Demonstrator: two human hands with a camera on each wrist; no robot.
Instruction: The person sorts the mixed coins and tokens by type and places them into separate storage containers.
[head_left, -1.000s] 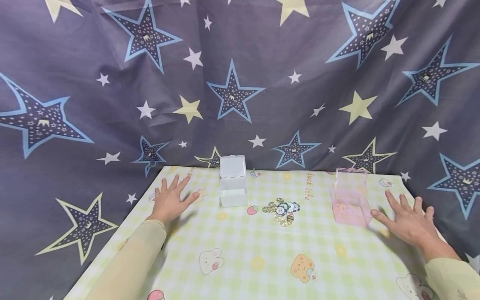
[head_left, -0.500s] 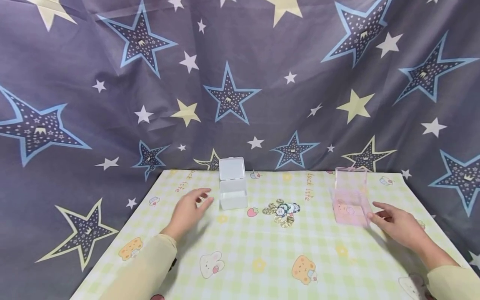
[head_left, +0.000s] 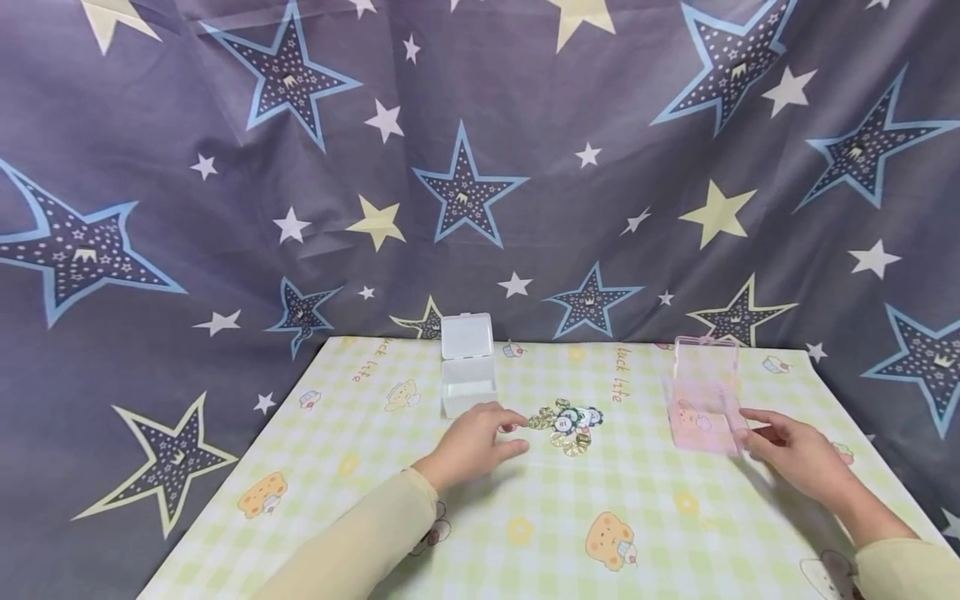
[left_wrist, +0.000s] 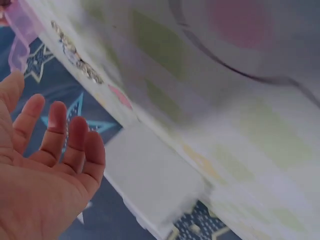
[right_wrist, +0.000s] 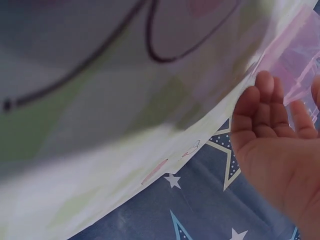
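Note:
My left hand (head_left: 474, 447) reaches over the table in the head view, fingertips just left of a small pile of gold coin-like discs (head_left: 570, 442) and dark-and-white round pieces (head_left: 576, 418). Its thumb and fingers are spread apart with nothing between them. Behind that hand stands a white plastic box (head_left: 468, 392), its lid raised. My right hand (head_left: 798, 454) is at the right side of a clear pink box (head_left: 701, 425), thumb and index fingertips right at its wall. That box's lid is also up. In the right wrist view the fingers (right_wrist: 270, 107) curve loosely beside the pink plastic (right_wrist: 295, 55).
A green-checked cloth with cartoon prints covers the table (head_left: 540, 533). Behind its far edge hangs a dark curtain (head_left: 525, 125) with stars. The white box stands back left of the pile, the pink box to its right.
My left hand has moved from the far left, past the white box, to the pile. My right hand has come down from spread fingers to the pink box's side.

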